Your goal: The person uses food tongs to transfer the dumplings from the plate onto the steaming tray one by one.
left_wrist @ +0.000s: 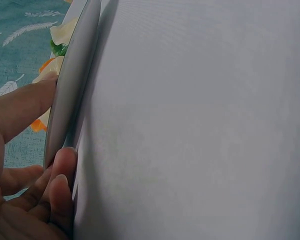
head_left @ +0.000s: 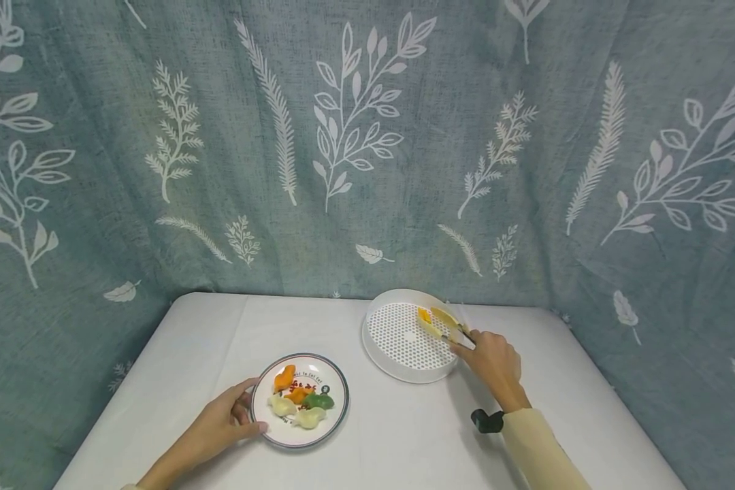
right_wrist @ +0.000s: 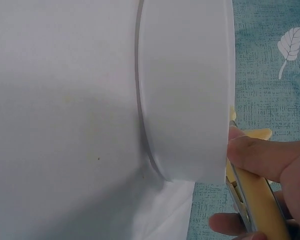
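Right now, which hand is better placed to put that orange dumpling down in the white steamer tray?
The right hand: it grips the yellow tongs, which hold the orange dumpling over the steamer tray. The left hand holds the plate.

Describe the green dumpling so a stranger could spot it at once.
On the white table, find the round plate near the front edge, its rim held by the left hand. The green dumpling lies on its right side; it is the only green piece, among orange and pale ones.
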Available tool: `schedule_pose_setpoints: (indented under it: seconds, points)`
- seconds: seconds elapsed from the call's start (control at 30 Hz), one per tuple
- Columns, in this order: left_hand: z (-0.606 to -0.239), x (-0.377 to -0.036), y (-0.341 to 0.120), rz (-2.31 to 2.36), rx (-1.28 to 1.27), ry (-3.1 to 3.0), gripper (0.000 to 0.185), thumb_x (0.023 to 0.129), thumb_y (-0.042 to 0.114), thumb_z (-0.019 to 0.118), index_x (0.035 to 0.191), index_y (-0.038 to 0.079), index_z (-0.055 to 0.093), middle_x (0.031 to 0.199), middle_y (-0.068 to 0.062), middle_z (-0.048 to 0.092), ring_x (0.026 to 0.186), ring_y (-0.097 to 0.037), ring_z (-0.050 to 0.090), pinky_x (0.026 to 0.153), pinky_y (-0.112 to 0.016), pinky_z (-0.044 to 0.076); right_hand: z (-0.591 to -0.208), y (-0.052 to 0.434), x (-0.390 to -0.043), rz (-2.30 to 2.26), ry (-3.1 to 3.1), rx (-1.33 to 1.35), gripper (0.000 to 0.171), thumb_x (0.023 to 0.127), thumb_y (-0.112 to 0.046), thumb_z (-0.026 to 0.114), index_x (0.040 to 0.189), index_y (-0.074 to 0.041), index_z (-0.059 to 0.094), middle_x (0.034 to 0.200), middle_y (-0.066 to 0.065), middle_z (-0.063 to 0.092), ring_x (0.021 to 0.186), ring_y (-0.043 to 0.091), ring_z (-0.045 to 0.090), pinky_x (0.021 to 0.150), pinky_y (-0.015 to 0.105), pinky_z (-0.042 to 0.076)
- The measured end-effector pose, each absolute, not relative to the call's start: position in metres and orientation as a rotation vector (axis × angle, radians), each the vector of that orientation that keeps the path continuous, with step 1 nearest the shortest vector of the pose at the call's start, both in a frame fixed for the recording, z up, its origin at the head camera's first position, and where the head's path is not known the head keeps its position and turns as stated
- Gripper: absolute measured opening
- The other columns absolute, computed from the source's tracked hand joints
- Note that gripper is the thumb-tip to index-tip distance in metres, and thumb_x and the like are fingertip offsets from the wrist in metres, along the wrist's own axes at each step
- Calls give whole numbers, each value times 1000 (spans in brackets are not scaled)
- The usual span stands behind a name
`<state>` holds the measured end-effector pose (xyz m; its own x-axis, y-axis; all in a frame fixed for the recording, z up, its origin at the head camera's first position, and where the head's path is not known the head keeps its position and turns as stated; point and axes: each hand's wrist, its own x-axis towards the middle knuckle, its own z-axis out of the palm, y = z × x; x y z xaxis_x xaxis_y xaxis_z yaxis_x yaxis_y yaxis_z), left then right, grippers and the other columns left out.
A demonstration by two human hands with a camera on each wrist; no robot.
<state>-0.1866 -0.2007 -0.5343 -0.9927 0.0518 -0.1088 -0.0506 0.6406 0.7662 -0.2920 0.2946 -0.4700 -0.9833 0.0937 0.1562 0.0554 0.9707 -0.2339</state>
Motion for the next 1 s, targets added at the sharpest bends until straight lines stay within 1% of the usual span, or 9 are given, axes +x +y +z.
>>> schedule_pose_setpoints:
  seconds: [0.1,0.4,0.5,0.6,0.67,0.73,0.87,1.0]
  points:
    - [-534,-186,-200,1287,14,2735,96,71,40,94,149,7,50,100,2,61,77,-15,53,62,-27,46,-470,296,-291,350,-2938,-109,72,85,-49,81,134,2,65,112,26,70,69,26,52,52,37,41]
    - [-533,-185,-199,1284,8,2733,97,71,39,94,150,7,49,101,2,62,78,-15,53,63,-27,46,-467,302,-280,382,-2898,-91,75,85,-53,80,136,0,64,102,21,70,63,24,49,49,36,37]
    - [-533,-185,-198,1281,9,2737,97,71,40,94,150,7,49,101,2,61,79,-15,53,63,-27,46,-465,303,-273,402,-2884,-71,77,85,-56,79,137,-1,64,93,16,69,62,23,48,48,36,36]
    - [-534,-185,-198,1289,6,2739,97,70,40,95,150,7,49,101,2,61,78,-15,53,63,-27,46,-462,302,-266,430,-2858,-27,76,84,-57,79,135,-2,66,81,8,63,60,21,48,48,35,35]
    - [-534,-185,-199,1297,13,2740,97,71,39,95,149,7,49,101,1,62,78,-15,53,62,-27,46,-461,301,-262,449,-2833,8,74,84,-55,80,133,-2,67,77,5,60,60,21,47,47,35,35]
    - [-534,-184,-199,1314,20,2735,96,71,39,95,149,6,49,101,1,62,78,-15,53,62,-26,46,-460,300,-258,459,-2809,41,72,84,-54,81,132,-1,68,76,3,59,60,20,48,47,34,35]
    - [-535,-184,-199,1326,38,2734,95,72,38,94,149,6,49,102,1,62,78,-15,53,62,-26,46,-458,297,-248,470,-2767,104,69,83,-51,83,129,-1,70,80,4,62,60,19,49,47,33,37]
    - [-534,-183,-198,1316,29,2739,96,71,38,94,150,6,49,102,1,62,78,-16,52,63,-27,46,-458,292,-238,462,-2733,168,65,82,-52,84,124,-5,73,80,3,64,59,16,49,46,32,38]
